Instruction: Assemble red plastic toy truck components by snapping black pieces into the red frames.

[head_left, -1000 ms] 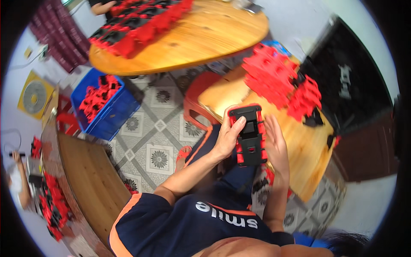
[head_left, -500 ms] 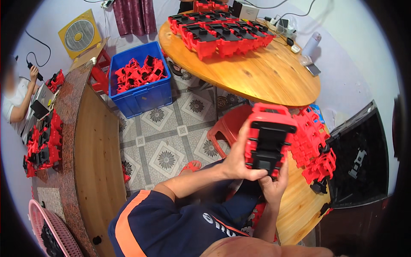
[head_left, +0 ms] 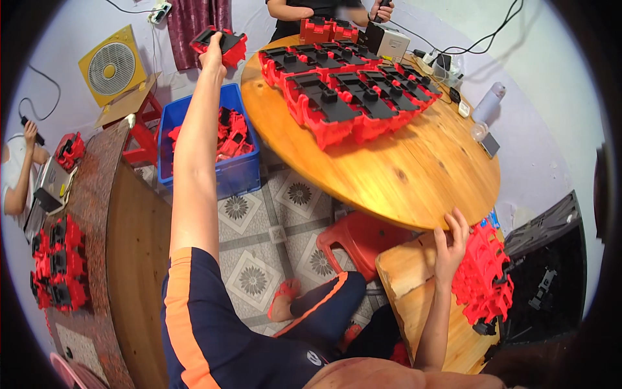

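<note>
My left arm stretches far forward, and my left hand (head_left: 212,59) grips a red plastic housing with a black top (head_left: 228,44) above the far end of the blue crate (head_left: 236,178). Inside that crate lies a heap of red plastic housings (head_left: 233,137), partly hidden by my forearm. At the near edge of the round wooden table (head_left: 389,172), my right hand (head_left: 451,249) is open with its fingers spread, the tips at the edge. Rows of assembled red-and-black housings (head_left: 369,97) cover the table's far left part.
More red housings (head_left: 479,272) are piled on the small wooden bench (head_left: 405,266) at right, beside a black bin (head_left: 551,292). A red stool (head_left: 353,236) stands partly under the table. Left, a stone-topped counter (head_left: 97,194) holds several housings. Two people work beyond, at left and far side.
The red-and-black housing, held in both hands before me, is now far forward in my left hand alone. My right hand has let go and moved to the round table's edge.
</note>
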A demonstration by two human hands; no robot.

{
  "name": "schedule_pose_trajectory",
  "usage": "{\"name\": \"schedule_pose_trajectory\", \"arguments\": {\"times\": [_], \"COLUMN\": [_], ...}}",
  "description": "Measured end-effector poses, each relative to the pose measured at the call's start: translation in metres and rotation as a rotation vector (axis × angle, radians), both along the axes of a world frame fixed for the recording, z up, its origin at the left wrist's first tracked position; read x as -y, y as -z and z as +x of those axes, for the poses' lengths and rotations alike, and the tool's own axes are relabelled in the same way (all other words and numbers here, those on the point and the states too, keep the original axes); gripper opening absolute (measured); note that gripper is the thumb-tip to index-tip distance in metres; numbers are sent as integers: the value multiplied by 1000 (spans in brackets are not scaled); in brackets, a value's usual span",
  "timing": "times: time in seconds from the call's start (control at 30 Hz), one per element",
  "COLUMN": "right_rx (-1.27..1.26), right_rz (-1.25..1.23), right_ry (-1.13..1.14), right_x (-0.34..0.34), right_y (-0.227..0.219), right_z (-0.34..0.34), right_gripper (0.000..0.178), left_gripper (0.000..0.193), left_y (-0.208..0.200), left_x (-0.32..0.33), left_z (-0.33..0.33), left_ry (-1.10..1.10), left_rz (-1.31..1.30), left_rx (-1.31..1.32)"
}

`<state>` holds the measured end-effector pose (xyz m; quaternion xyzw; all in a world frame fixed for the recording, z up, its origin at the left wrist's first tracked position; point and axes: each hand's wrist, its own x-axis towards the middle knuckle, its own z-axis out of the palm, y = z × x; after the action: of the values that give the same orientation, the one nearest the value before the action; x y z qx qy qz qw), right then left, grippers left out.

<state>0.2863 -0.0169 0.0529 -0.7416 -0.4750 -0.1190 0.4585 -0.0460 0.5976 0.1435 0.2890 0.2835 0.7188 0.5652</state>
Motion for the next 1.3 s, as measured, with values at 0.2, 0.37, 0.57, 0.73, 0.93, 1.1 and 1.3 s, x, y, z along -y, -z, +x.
{"name": "schedule_pose_trajectory", "arguments": {"times": [0.2, 0.37, 0.57, 0.73, 0.93, 1.1, 1.3], "right_rx": [158, 136, 91, 136, 125, 184, 149], "right_rz": [-33, 35, 73, 69, 115, 55, 66], "right_ry": [110, 90, 39, 73, 52, 93, 88], "right_x": [0, 5, -5, -1, -6, -2, -8], "right_y": [25, 30, 36, 34, 37, 32, 33], "right_z": [-4, 4, 4, 7, 6, 7, 2], "right_gripper": [33, 35, 41, 40, 38, 36, 35], "left_gripper": [36, 78, 100, 107, 79, 57, 28], "left_y": [6, -12, 0, -7, 13, 12, 11], "left_x": [-87, -55, -140, -29, 89, 83, -38], "left_z": [55, 125, 89, 73, 56, 64, 20], "left_ry": [393, 448, 699, 500, 558, 403, 325], "left_rz": [-65, 62, -1, 35, 222, 112, -64], "left_rx": [-420, -986, -910, -726, -847, -831, -741]}}
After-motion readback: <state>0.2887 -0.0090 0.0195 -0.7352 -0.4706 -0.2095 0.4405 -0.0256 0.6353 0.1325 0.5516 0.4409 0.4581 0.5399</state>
